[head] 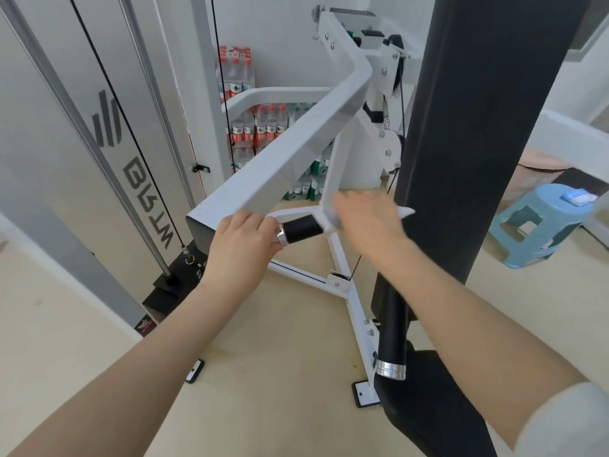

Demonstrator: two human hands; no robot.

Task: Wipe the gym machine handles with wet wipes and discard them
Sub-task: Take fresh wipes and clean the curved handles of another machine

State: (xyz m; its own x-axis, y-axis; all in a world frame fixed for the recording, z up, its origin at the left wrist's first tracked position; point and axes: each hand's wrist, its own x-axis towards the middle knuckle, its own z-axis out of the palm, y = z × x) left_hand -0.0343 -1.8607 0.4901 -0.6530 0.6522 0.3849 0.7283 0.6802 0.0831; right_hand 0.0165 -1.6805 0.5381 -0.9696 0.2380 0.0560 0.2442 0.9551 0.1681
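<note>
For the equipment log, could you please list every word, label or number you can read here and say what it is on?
Grey upright panel: large dark letters run vertically under a slanted-stripe logo; they look mirrored or turned, roughly "BRTW", not certain.
Bottle labels: red and white, too small to read.
Red-black sticker at the panel's foot: blurred.
Pack on the blue stool: print unreadable.

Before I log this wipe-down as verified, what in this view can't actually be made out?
- Wet wipe: mostly covered by the motion-blurred right hand, so its contact with the black handle is unclear.
- The handle's near end: hidden by the left hand.
- The packet on the blue stool: too small to read.
- The second, lower handle: its upper part is crossed by the right forearm.
</note>
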